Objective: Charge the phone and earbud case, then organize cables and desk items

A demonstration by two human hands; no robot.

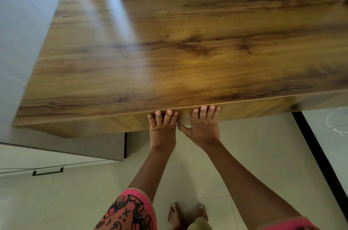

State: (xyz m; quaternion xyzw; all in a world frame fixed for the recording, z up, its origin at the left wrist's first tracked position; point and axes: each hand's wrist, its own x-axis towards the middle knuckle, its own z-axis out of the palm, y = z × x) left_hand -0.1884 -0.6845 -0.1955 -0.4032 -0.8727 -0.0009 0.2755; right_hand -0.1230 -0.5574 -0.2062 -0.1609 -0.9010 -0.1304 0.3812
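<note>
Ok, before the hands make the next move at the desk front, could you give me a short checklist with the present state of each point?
1. Both hands on the front panel: ok. The left hand and right hand press on it with straight fingers, side by side.
2. Hands hold nothing: ok.
3. Front panel fully pushed in: cannot tell; the desk top overhangs it.
4. Phone and earbud case in view: not ok; neither shows.
5. Cable located: cannot tell. A thin white loop lies to the right of the desk, too blurred to identify.
</note>
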